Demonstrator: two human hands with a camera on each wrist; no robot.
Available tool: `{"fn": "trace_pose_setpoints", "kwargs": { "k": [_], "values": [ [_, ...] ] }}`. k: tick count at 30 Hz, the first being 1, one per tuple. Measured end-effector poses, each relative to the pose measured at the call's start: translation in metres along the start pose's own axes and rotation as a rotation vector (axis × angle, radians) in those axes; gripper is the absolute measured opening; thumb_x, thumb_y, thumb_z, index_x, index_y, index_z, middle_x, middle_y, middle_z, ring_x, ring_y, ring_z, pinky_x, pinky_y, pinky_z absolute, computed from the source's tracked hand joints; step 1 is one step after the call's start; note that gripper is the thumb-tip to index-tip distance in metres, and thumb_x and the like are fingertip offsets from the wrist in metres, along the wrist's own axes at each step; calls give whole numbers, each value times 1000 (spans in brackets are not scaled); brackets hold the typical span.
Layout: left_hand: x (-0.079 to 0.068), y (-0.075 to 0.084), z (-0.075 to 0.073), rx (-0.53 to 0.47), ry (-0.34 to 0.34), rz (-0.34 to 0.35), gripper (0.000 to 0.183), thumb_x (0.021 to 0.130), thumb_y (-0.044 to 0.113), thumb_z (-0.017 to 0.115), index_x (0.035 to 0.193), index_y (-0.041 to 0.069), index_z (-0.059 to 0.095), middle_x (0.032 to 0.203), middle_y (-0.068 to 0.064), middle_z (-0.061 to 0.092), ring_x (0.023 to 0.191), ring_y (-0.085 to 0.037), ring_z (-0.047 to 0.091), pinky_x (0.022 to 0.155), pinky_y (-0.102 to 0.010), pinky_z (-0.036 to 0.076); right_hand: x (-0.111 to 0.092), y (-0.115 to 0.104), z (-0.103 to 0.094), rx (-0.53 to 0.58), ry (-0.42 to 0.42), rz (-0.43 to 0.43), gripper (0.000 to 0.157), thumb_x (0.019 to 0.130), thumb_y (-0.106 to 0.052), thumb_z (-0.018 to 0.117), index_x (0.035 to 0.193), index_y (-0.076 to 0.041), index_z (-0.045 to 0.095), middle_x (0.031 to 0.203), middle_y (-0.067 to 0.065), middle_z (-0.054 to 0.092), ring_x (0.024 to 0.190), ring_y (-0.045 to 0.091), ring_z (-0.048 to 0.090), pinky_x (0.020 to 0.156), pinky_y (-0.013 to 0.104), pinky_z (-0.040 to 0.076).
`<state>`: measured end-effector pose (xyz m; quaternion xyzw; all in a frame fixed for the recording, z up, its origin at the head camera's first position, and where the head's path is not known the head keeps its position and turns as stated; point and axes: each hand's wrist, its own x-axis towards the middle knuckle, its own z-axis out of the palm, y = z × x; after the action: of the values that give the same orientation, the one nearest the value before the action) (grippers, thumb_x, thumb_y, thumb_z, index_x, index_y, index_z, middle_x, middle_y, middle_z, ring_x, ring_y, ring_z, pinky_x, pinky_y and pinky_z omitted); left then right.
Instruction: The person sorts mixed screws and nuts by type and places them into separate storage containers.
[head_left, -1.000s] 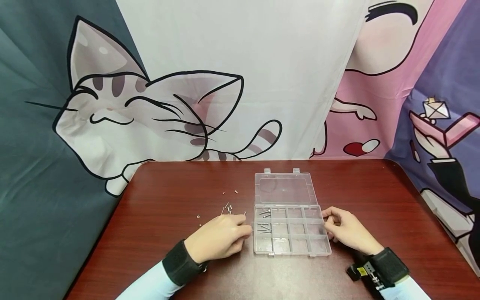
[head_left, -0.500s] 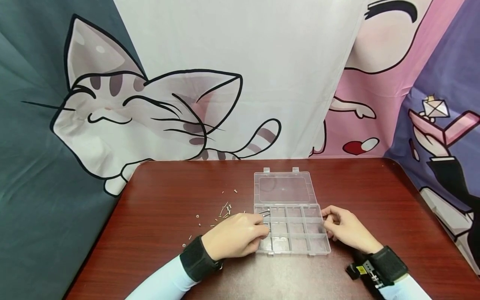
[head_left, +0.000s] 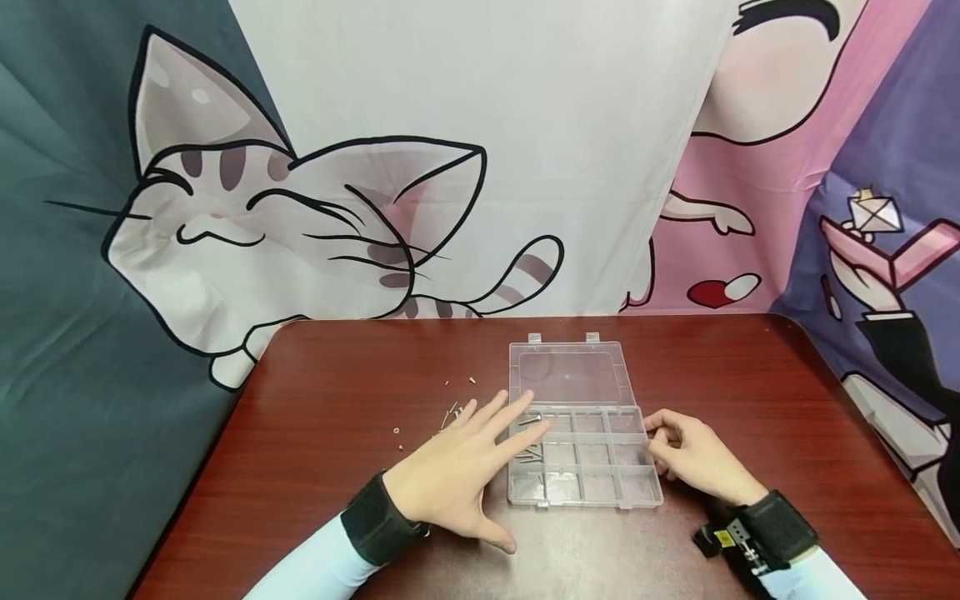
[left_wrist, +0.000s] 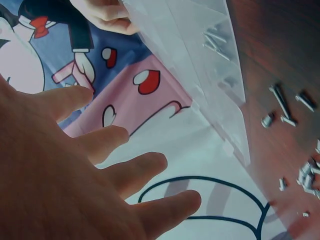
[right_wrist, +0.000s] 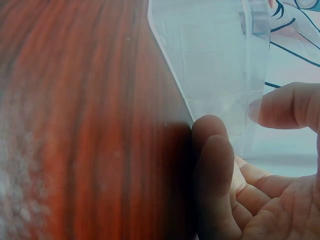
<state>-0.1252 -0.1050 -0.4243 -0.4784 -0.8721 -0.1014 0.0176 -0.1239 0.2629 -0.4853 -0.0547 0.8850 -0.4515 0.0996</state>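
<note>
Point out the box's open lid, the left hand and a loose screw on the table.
Open lid (head_left: 572, 375): head view, middle of its clear panel.
Left hand (head_left: 453, 475): head view, back of the hand.
Loose screw (left_wrist: 282, 103): left wrist view, middle of its shaft.

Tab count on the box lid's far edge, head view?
2: left tab and right tab, both on the far edge of the open lid; none look hidden.

From here I see a smooth, clear plastic box; shiny metal screws; a glossy, wood-grained table; matt, creased cloth.
</note>
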Motion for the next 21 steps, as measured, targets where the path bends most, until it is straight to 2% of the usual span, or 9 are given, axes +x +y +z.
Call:
{"fn": "trace_pose_setpoints", "kwargs": {
  "k": [5, 10, 16, 21],
  "values": [
    [-13, -8, -4, 24, 16, -19, 128, 59, 90, 58, 163, 29, 14, 168, -2, -2, 150, -38, 14, 110, -63, 24, 0, -1, -1, 16, -1, -23, 28, 88, -8, 59, 114, 1, 60, 68, 4, 57, 59, 14, 57, 54, 32, 51],
    [-34, -22, -10, 38, 37, -64, 127, 60, 89, 58, 163, 29, 14, 168, -3, 3, 150, -36, 16, 109, -64, 25, 0, -3, -1, 33, -1, -24, 29, 87, -8, 60, 114, 1, 60, 69, 5, 57, 59, 15, 57, 53, 32, 51],
    [-61, -38, -14, 49, 41, -155, 124, 61, 85, 64, 162, 31, 17, 168, 1, 5, 150, -32, 20, 109, -62, 27, 0, 1, -2, 28, -15, -36, 28, 90, -9, 58, 116, 2, 59, 69, 4, 57, 60, 14, 58, 54, 32, 51],
    [-74, -48, -13, 46, 48, -197, 119, 63, 76, 71, 161, 31, 21, 168, 2, 9, 148, -29, 25, 111, -58, 27, 0, 4, -1, 11, -17, -35, 26, 90, -8, 58, 114, 1, 59, 68, 4, 58, 59, 15, 58, 54, 33, 52]
  ]
}}
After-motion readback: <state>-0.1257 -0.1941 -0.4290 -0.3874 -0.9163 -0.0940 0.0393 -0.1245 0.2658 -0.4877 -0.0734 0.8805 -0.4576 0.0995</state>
